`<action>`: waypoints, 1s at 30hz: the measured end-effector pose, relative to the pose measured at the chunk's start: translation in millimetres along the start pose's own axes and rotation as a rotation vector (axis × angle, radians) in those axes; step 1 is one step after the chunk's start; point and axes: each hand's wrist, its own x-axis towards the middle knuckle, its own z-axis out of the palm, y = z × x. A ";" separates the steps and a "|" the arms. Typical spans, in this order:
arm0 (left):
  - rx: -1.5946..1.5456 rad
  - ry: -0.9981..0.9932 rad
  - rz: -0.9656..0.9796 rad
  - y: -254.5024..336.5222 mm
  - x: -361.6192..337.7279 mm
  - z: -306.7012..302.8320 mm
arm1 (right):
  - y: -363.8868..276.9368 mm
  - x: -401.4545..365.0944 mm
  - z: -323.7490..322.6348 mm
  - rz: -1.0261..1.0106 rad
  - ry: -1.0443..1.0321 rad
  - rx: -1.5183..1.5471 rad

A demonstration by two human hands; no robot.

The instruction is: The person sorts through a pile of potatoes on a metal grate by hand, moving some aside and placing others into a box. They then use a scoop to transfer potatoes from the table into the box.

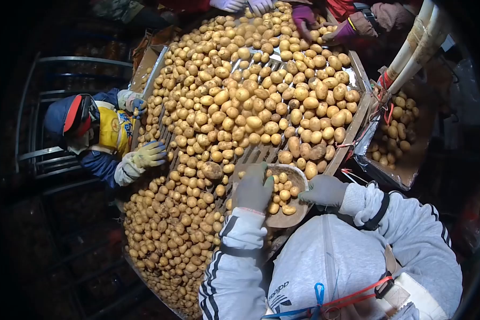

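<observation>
A shallow, worn scoop-like basin (289,217) with several small potatoes (284,193) in it is in front of my body. My left hand (252,188), in a grey glove, is closed at the basin's left side, its thumb towards the inside; the other fingertips are partly hidden. On the opposite side, my right hand (327,191), gloved in grey too, grips the right rim. Under and beyond the basin, a slatted sorting table (255,154) carries a thick spread of potatoes (240,106), with larger ones near its right edge.
A co-worker in a yellow vest (114,128) stands at the left, gloved hands at the potatoes. More co-workers' gloved hands (304,21) reach in at the far edge. Right of the table's wooden edge (360,80) are a lined box (389,165) of potatoes and white poles (416,42).
</observation>
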 end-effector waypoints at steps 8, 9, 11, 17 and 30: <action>-1.092 0.249 -0.470 -29.1 22.9 -46.9 | -2.9 -6.8 -9.7 0.030 -0.023 0.064; -1.032 0.248 -0.472 -54.8 17.4 -38.0 | 4.1 -3.5 -7.0 -0.004 0.004 0.056; -0.779 0.203 -0.386 -68.5 4.5 -34.7 | 6.0 -1.7 -5.6 -0.024 0.025 0.057; 0.070 0.138 -0.045 -28.1 -10.9 -21.2 | 1.3 0.3 -10.0 0.014 0.049 0.004; 0.157 -0.084 -0.146 -19.5 18.6 -24.9 | 0.4 -3.8 -11.7 -0.036 0.033 -0.062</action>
